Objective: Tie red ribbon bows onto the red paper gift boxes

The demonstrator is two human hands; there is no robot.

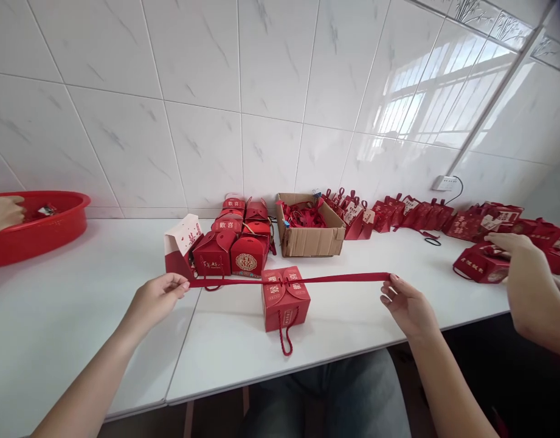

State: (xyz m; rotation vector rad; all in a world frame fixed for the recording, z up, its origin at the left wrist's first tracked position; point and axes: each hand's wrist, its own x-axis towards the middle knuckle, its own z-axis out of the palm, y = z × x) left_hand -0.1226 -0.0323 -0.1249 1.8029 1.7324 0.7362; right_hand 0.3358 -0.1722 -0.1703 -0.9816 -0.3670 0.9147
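My left hand pinches one end of a long red ribbon, and my right hand pinches the other end. The ribbon is stretched taut and level across the top of a small red gift box that stands on the white table between my hands. A red cord handle hangs from the box's front.
Several closed red gift boxes stand behind, beside a cardboard carton of red ribbons. Flat unfolded boxes line the wall to the right. Another person's hand works at the right; another hand reaches a red basin at left.
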